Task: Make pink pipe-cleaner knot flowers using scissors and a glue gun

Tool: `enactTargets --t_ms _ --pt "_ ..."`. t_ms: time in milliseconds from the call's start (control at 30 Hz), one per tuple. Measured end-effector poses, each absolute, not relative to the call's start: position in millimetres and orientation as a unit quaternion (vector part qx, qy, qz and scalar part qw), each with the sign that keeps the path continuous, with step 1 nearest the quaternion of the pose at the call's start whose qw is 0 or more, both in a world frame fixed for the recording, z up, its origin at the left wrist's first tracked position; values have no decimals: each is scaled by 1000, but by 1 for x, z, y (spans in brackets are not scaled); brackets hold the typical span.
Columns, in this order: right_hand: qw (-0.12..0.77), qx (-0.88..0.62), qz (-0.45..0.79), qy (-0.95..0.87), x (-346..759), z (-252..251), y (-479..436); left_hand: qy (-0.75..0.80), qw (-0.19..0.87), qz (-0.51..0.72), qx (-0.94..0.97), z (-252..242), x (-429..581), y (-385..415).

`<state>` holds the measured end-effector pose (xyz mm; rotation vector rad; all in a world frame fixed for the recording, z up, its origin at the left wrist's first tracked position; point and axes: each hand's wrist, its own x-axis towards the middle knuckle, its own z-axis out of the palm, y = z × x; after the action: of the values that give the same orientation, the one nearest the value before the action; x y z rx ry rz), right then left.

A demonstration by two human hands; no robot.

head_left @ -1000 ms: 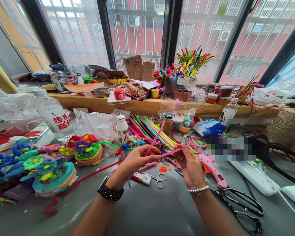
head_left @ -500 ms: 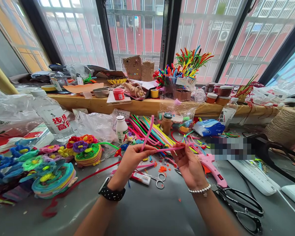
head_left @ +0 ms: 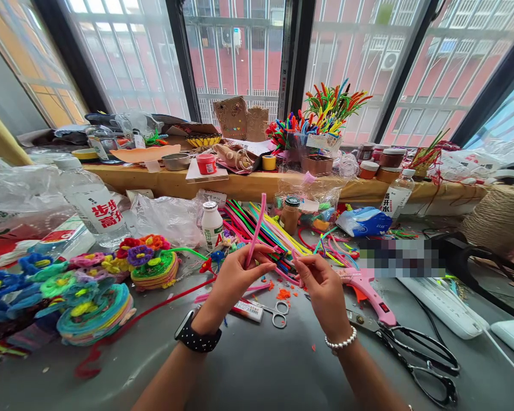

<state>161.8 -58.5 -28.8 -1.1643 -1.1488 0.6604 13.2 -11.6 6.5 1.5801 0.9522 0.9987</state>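
Note:
My left hand (head_left: 235, 277) pinches a pink pipe cleaner (head_left: 257, 225) that stands nearly upright from the fingers. My right hand (head_left: 323, 285), fingers closed, pinches the other end of the same pink pipe cleaner just right of the left hand. Both hands hover above the grey table (head_left: 261, 365). Behind them lies a pile of coloured pipe cleaners (head_left: 265, 228). Small scissors (head_left: 278, 313) and a glue tube (head_left: 247, 310) lie under the hands.
A pink glue gun (head_left: 368, 291) and large black scissors (head_left: 424, 357) lie to the right. Finished pipe-cleaner flower coasters (head_left: 89, 297) are stacked at left. Water bottle (head_left: 92, 200), small white bottle (head_left: 213, 224), a twine spool (head_left: 501, 220) and a cluttered wooden shelf (head_left: 257, 185) stand behind.
The free end of the pink pipe cleaner swung up to nearly vertical. My right hand moved left, closer to my left hand, bending the pipe cleaner between them.

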Motion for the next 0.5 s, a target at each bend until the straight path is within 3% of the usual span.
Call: enactTargets --t_ms 200,500 --pt "544 -536 155 -626 156 -23 -63 376 476 395 690 5 14 -12" --pt "527 -531 100 -656 156 -27 -63 395 447 397 697 -1 14 -12"
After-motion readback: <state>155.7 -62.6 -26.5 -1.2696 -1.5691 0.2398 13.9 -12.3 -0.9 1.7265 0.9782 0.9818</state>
